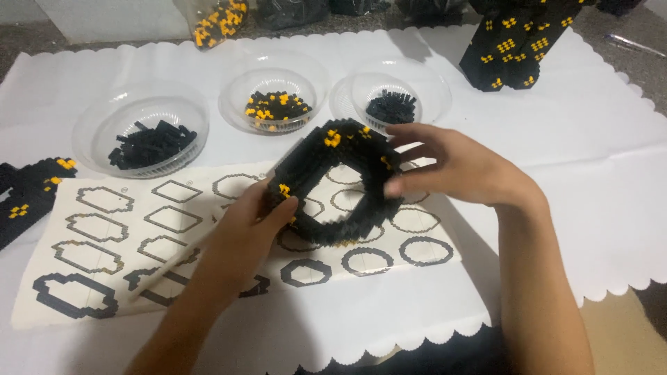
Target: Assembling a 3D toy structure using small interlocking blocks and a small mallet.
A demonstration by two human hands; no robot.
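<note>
Head view, looking down. Landmark: the ring, a thick hollow loop built of small black bricks with scattered yellow ones, held tilted above the sheet.

Left hand: at the ring's lower-left edge, fingers closed against its outer wall, thumb pressed near a yellow brick. A thin white stick runs out from under this hand, away from the ring toward the lower left; how it is held cannot be told.

Right hand: at the ring's right side, fingers spread, the upper ones touching the ring's top right, the thumb on its right wall. Clamped lightly on the ring, not curled shut.

Sheet: directly beneath the ring, pale paper printed with rows of black ring outlines, lying on a white scalloped cover over the counter.

Beyond the ring, three clear bowls in a row:
- left bowl, far left of the ring, black bricks.
- middle bowl, just behind the ring's left part, black and yellow bricks mixed.
- right bowl, just behind the ring's top, black bricks.

Far right behind the ring: tower, a tall black brick build with yellow dots, standing. Far left of the ring: slab, a flat black piece with yellow spots, at the cover's edge. Behind the middle bowl: bag, clear, with black and yellow bricks.
</note>
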